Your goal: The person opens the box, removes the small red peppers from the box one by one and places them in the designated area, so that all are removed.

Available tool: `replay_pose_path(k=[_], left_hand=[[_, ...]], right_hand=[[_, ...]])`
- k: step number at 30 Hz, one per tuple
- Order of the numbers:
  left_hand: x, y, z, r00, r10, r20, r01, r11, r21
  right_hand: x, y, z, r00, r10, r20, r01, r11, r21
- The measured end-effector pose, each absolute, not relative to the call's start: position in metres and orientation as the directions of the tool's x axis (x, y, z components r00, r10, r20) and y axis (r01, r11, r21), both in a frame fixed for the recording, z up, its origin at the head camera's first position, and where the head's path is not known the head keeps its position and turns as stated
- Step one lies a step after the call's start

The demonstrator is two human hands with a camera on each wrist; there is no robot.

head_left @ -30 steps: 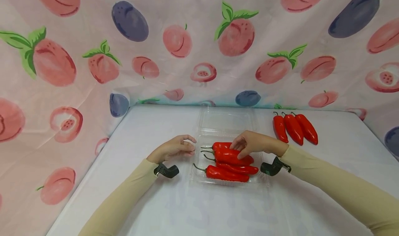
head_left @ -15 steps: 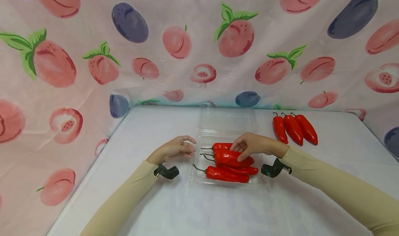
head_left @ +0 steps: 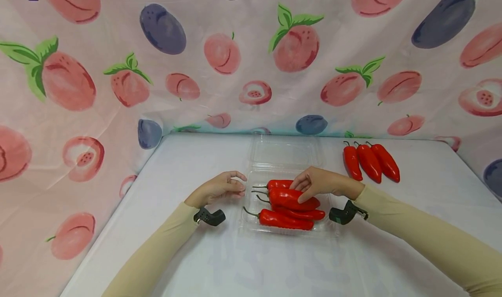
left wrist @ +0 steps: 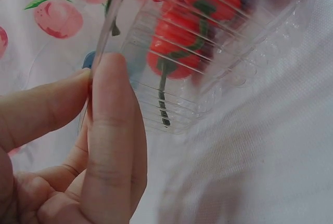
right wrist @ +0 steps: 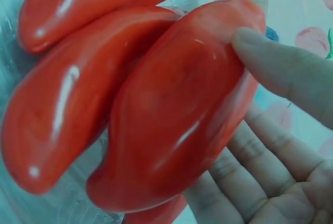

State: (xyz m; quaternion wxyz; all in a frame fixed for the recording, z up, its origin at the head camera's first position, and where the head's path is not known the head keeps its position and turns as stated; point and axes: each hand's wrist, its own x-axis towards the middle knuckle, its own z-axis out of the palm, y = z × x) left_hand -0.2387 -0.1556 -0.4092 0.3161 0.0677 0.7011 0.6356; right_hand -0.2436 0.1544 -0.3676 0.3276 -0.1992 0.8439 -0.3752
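A clear plastic clamshell box (head_left: 251, 220) lies unfolded in the middle of the table, holding several red chili peppers with thin green stems. My left hand (head_left: 220, 188) is at its left side; in the left wrist view the thumb and fingers (left wrist: 110, 115) pinch the box's rim. Over the box, my right hand (head_left: 318, 180) grips a red chili pepper (head_left: 288, 198) between thumb and fingers. This pepper lies above the others, stem pointing left. Two peppers (right wrist: 67, 99) show beside it in the right wrist view. The right fingers partly cover the rearmost pepper (head_left: 279, 184).
Three more red chili peppers (head_left: 369, 162) lie in a row at the back right of the white table (head_left: 204, 262). The box's lid (head_left: 285, 151) is folded back toward the fruit-print cloth (head_left: 251, 61) that hangs behind and at the left.
Both hands stay almost where they were. The stem end of the pepper in my right hand has dipped and risen slightly.
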Motion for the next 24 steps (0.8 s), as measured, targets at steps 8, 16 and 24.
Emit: replay_pose_path(k=[8,16,24], left_hand=[[-0.238,-0.155,-0.409,-0.788,0.506,-0.351,-0.308,0.169,0.936],[-0.238,-0.156,-0.408,-0.789,0.503,-0.353,-0.306,0.177,0.935],[-0.237,-0.156,-0.408,-0.787,0.507,-0.351,-0.306,0.174,0.936]], right_hand=[[-0.244,0.158,-0.361,-0.743,-0.559,-0.368,-0.106,0.641,-0.760],[-0.243,0.165,-0.347,-0.759,-0.554,-0.343,-0.077,0.599,-0.797],[-0.244,0.178,-0.332,-0.778,-0.544,-0.314,-0.057,0.559,-0.827]])
